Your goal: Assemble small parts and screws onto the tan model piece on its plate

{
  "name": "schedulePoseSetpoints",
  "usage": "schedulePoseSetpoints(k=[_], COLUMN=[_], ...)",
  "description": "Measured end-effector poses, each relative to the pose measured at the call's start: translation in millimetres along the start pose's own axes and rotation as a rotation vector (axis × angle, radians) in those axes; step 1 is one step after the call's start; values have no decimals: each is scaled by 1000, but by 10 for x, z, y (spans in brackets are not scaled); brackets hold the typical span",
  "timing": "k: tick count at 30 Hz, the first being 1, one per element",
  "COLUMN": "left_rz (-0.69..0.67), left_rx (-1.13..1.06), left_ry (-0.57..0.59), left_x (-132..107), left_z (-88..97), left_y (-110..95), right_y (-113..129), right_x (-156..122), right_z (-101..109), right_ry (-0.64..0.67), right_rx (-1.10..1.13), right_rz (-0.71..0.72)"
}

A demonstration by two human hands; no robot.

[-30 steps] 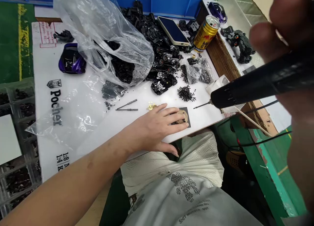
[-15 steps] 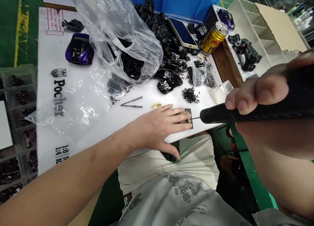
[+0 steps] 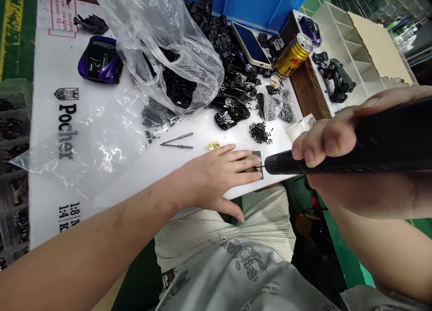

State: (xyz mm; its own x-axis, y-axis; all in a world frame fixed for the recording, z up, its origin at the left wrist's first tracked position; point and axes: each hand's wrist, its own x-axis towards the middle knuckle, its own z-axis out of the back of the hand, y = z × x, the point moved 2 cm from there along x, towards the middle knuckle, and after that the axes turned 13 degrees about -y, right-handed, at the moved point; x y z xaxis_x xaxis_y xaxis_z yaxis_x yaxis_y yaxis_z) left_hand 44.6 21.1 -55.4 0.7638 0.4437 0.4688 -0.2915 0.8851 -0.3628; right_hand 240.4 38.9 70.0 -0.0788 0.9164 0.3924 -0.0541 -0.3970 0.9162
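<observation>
My left hand (image 3: 216,176) lies flat and open on the white board (image 3: 50,77), fingers spread, gripping nothing, with the fingertips resting over a small dark square pad (image 3: 257,158) near the board's front edge. A tan round piece (image 3: 251,169) sits on that pad, half hidden by my fingers, so I can't make out its detail. My right hand (image 3: 334,153) is clenched around a black electric screwdriver (image 3: 364,155), held level, its thin bit (image 3: 260,167) reaching in from the right to the tan piece, with the tip right at it. The driver's nose is just off the pad, so I have very little room there. The front edge runs close below the pad and my left hand, and my lap lies just past it, so any slip toward me goes off the board. Behind my left fingers sit a small heap of brass screws (image 3: 213,145) and, further right, a heap of black screws (image 3: 260,133), near but not touching. Two spare bits (image 3: 177,142) lie further left, well apart from my hand. Beyond them, black model car chassis (image 3: 232,115) and a clear plastic bag (image 3: 162,41) crowd the far half of the board, with a phone (image 3: 251,45) and a gold can (image 3: 293,55) along the far right edge.
</observation>
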Motion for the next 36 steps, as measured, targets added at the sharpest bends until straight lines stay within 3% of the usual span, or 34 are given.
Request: schedulePoseSetpoints(k=[9,21,26,32,36], left_rz=[34,45,58,91,93], left_rx=[3,-13,-29,-81,-84], left_ry=[28,19,52,66,71], left_x=[2,5,17,21,23], left_z=[-6,-16,-12,-13,-11], left_y=[-19,-44,-50,-45,-54], right_y=[77,65,39,193,90], right_x=[-74,-59,-15,-98,-50], right_z=[-81,-60,-78,-231,-150], right_ry=[13,-6,100,-33,103], right_rx=[129,23,71,-6,92], right_rz=[-26,-51,25,-59,14])
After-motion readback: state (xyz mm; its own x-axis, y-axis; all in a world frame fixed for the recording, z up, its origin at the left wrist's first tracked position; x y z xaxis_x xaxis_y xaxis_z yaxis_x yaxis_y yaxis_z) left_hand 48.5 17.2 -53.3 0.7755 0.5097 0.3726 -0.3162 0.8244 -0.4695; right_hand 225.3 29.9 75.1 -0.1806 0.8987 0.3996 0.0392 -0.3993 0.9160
